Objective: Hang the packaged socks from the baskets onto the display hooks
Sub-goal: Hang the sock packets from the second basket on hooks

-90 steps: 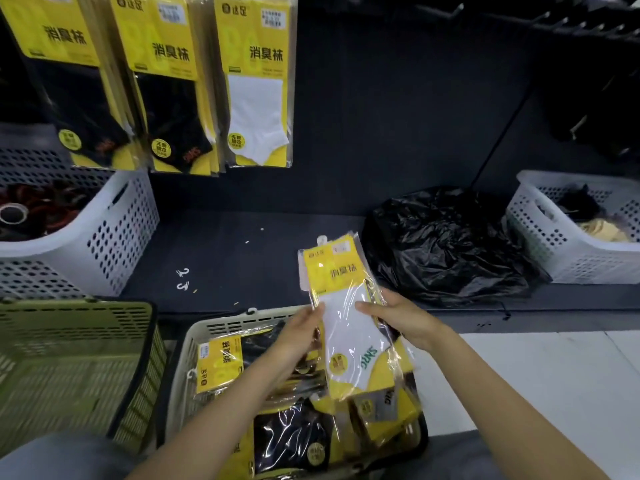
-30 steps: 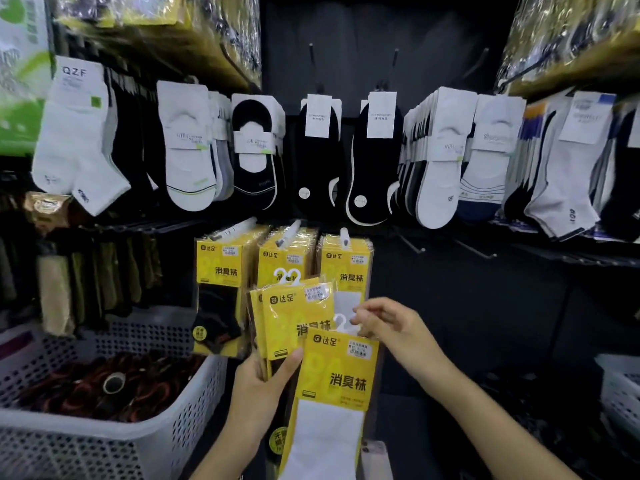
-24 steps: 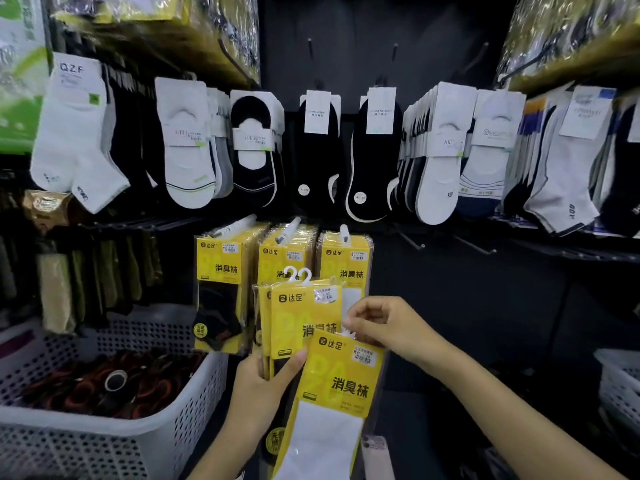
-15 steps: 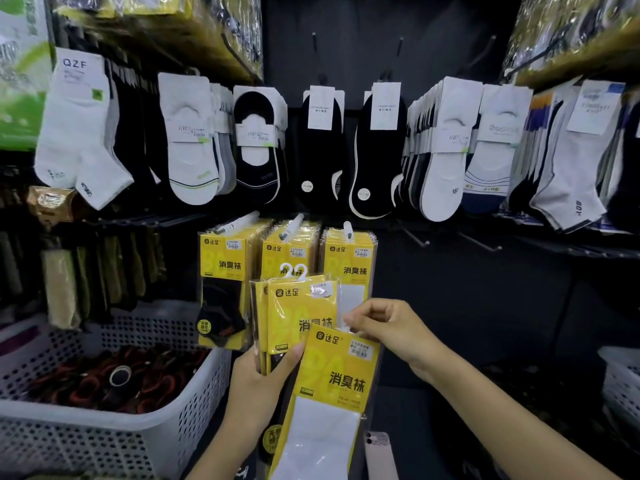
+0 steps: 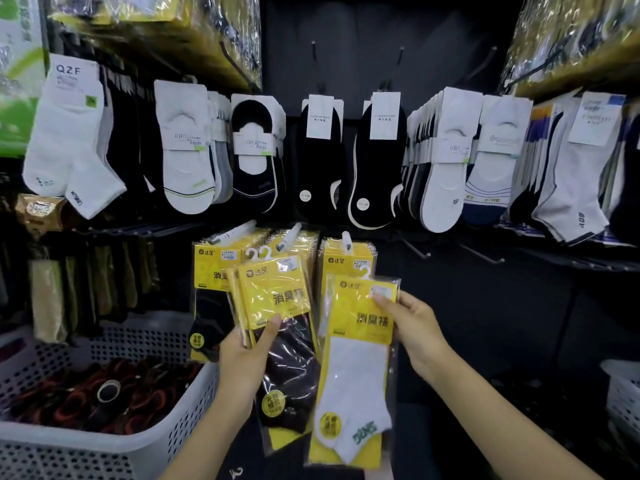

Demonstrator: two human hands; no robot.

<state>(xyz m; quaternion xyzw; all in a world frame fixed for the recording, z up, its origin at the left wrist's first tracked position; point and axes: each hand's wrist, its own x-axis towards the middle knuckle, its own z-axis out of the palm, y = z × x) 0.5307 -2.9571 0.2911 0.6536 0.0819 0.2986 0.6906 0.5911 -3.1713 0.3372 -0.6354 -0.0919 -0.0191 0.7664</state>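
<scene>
My right hand (image 5: 412,327) pinches the yellow card top of a white-sock pack (image 5: 356,368), held upright just below the rightmost row of hung yellow packs (image 5: 348,261). Its white hanger loop sits under the white-tipped display hook (image 5: 345,239) of that row. My left hand (image 5: 242,362) grips a small stack of dark-sock packs (image 5: 277,306) by the lower edge of their yellow cards. Two more rows of yellow packs (image 5: 214,265) hang on hooks behind the stack.
A white perforated basket (image 5: 194,424) with dark red items stands at lower left. Another white basket (image 5: 623,393) shows at the right edge. Rows of carded socks (image 5: 446,157) hang above. Bare hooks (image 5: 419,249) stick out right of the yellow packs.
My right hand has pulled the white-sock pack off the stack to the right and lifted it toward the rightmost hook. The left hand keeps holding the dark-sock packs.
</scene>
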